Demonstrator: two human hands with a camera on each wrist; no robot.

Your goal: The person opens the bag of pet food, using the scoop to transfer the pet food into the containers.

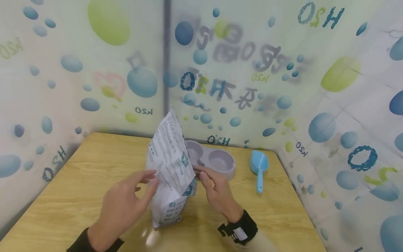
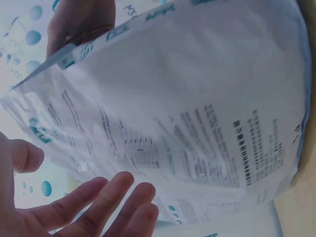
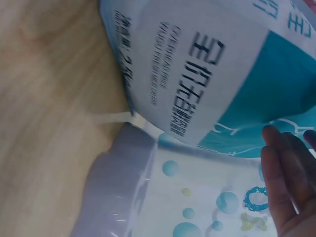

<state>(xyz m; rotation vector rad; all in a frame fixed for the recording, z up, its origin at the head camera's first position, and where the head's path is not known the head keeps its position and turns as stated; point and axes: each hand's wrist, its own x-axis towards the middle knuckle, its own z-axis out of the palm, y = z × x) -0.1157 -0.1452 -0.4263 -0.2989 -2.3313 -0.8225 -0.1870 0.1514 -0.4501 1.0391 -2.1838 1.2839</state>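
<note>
A white and teal printed plastic bag [image 1: 170,157] stands on the wooden table, its pointed top corner up. Fine print covers the side facing me; large lettering and a teal panel [image 3: 276,84] show in the right wrist view. At the bag's left side is my left hand [image 1: 122,201], fingers loosely spread and thumb apart; in the left wrist view its fingers [image 2: 116,195] lie close to the printed side, contact unclear. My right hand [image 1: 218,190] is at the right edge, its fingers [image 3: 279,163] extended against or just beside the teal side, with nothing gripped.
Behind the bag, partly hidden by it, a grey double bowl [image 1: 234,168] sits near the table's back edge. A light blue scoop [image 1: 259,166] lies to the right, handle toward me. Patterned curtain-like walls [image 1: 141,82] enclose the table [image 1: 104,154] at back and sides.
</note>
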